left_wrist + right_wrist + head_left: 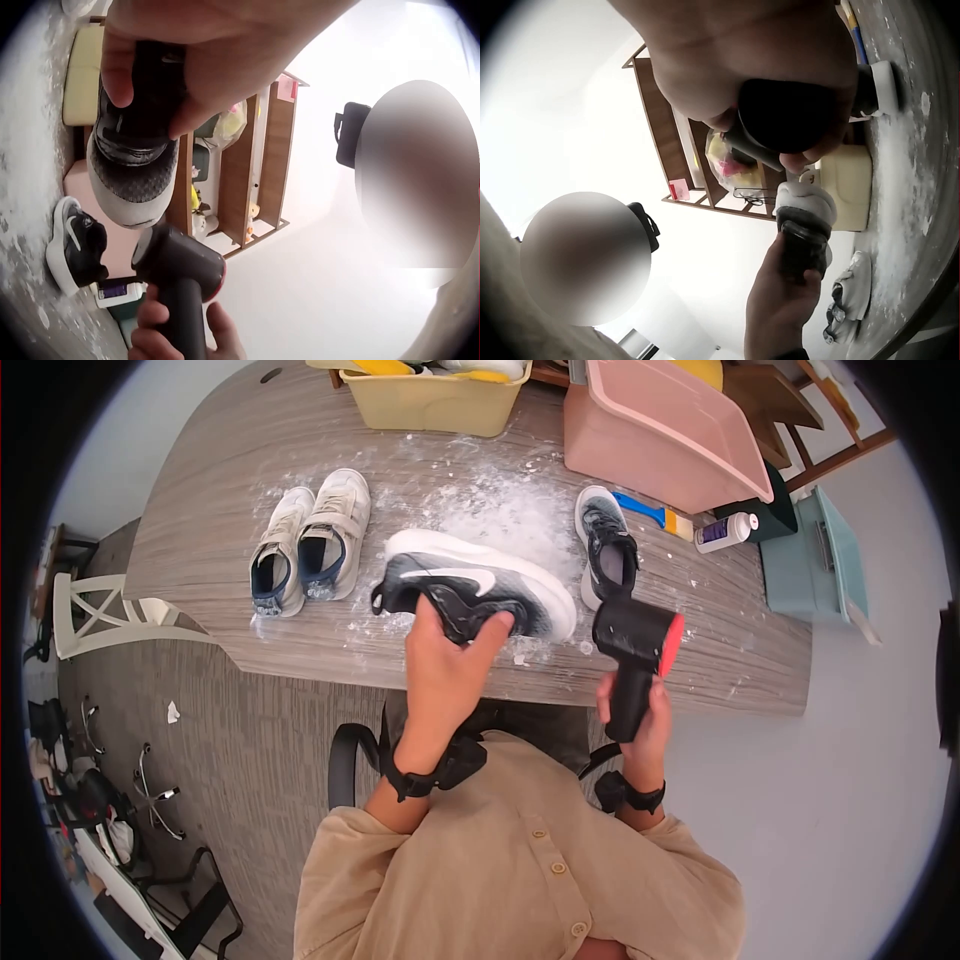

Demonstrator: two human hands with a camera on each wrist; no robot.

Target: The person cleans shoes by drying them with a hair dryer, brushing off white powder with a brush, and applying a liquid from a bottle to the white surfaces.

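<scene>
My left hand (447,670) grips a black and white sneaker (527,588) by its opening, thumb and fingers at the collar. The sneaker is held tilted over the powdery table, its white sole toward the far side and its toe to the right. In my right hand (654,722) is a small black handheld blower (630,632) with a red rear end, gripped by its handle. In the left wrist view, the blower's round front end (144,249) is close to the sneaker's toe (135,202). A matching black sneaker (607,545) stands on the table beyond the blower.
White powder (510,510) is spread over the wood-grain table (210,490). A pair of pale sneakers (335,525) stands at left. At the back are a yellow bin (435,405) and a pink bin (650,440). A blue-handled brush (640,508) and a white bottle (727,532) lie at right.
</scene>
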